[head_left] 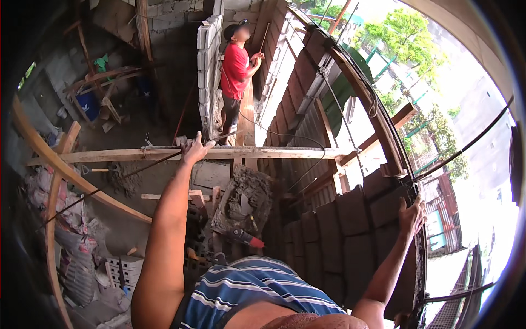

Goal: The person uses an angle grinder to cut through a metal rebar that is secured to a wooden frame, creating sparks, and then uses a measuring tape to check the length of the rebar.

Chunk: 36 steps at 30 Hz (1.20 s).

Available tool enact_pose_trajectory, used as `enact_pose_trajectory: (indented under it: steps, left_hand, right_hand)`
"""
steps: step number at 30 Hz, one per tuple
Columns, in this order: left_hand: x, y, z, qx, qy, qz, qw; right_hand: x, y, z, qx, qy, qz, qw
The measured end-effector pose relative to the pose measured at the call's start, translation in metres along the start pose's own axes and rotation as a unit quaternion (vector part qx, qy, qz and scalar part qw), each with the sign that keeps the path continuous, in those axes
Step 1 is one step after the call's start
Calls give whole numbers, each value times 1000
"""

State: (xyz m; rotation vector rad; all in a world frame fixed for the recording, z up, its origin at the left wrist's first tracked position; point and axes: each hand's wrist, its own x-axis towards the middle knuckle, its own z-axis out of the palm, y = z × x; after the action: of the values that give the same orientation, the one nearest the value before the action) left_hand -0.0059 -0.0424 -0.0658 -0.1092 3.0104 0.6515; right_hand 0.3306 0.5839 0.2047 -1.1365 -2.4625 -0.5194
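Note:
My left hand [194, 150] is raised over a horizontal wooden beam [263, 154], one finger pointing up. It holds a long thin steel rod [152, 166], which slants from the lower left to just past my hand. My right hand [412, 216] grips the top edge of a block wall [353, 230] at my right, its fingers over the edge. Below, between my arms, wet mortar [242, 193] lies in a shallow trough. A power tool [246, 238] with a red end lies at the trough's near side.
A person in a red shirt [236, 72] stands ahead beside a partial block wall [208, 78]. Curved timber [82, 177] crosses the left side. Sacks [76, 236] and hollow blocks [125, 269] lie below it. A dark cable [466, 148] meets the wall top near my right hand.

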Motion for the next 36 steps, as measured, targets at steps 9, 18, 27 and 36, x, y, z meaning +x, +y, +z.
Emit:
enact_pose_trajectory:
  steps: [9,18,27,36]
  left_hand:
    - [-1,-2,10,15,47,34,998]
    - [-3,-1,9,26,51,31,998]
    - [-11,6,-4,12,23,33,999]
    - [-8,5,-1,15,37,35,999]
  right_hand:
    - [-3,-4,-2,-5,4,-4,1000]
    - [-1,-2,6,-14,12,2,1000]
    - [5,7,18,-16,21,-9,1000]
    - [4,5,16,-16,20,-14,1000]
